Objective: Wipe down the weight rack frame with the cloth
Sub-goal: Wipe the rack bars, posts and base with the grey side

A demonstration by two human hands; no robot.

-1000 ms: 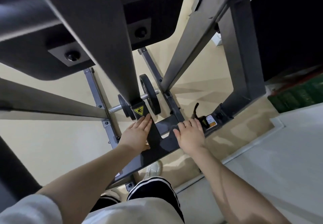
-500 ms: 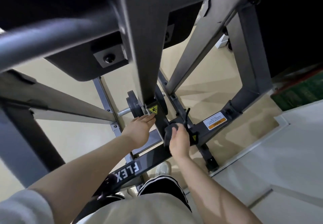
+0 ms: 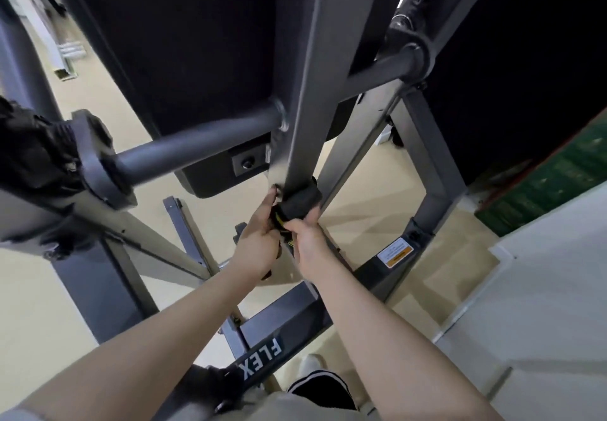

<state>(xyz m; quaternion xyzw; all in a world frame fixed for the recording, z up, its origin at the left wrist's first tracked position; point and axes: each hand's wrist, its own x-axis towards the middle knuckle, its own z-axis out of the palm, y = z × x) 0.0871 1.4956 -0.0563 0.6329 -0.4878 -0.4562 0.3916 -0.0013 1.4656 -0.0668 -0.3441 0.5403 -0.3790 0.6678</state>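
Cloth (image 3: pixel 300 204) wrapped round the weight rack frame's (image 3: pixel 308 98) slanted grey post.
Nearest, a crossbar marked FLEX (image 3: pixel 262 360); beyond it the left hand (image 3: pixel 259 246) and right hand (image 3: pixel 307 243) both hold a closed grip on the dark cloth against the post, above the beige floor (image 3: pixel 108 118).

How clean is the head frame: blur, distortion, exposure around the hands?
Head view: wide-angle bend bows the frame post and crossbar; the near black collar at the left edge is soft. The pad and right background crush to black, while the floor is bright. Left hand, right hand and dark cloth are evenly lit but slightly soft.
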